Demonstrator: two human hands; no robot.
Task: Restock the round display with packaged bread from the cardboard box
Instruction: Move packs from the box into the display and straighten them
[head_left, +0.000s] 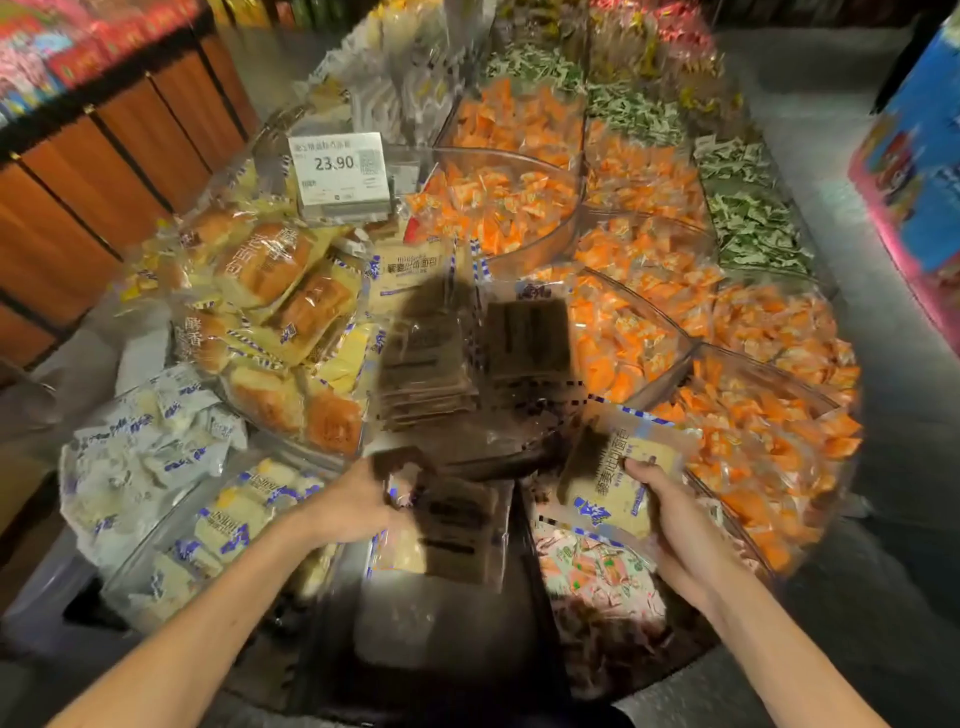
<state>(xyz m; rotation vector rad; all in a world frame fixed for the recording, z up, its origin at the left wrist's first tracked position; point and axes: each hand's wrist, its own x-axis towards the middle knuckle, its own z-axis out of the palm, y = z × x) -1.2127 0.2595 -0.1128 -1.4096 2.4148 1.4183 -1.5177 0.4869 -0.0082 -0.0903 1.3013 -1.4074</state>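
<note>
While the display (524, 158) fills most of the view, its clear dividers fanning out over orange packets (649, 249) and buns (270, 270), the bread belongs in the near middle bay, where a row (431, 358) of flat packs stands on edge in shadow; two more packs are in hand just short of it. The left hand (358, 504) has its fingers curled round the end of a pack (457, 525), held low over the near bay; the right hand (675, 519) pinches the near edge of a second pack (613, 483), thumb on top, tilted beside the orange bay. These look light and soft to me, sliced bread in slick film that could slide or crumple; I'd take each across its flat sides rather than by the loose sealed end, and squeeze little, since the crumb would likely dent.
</note>
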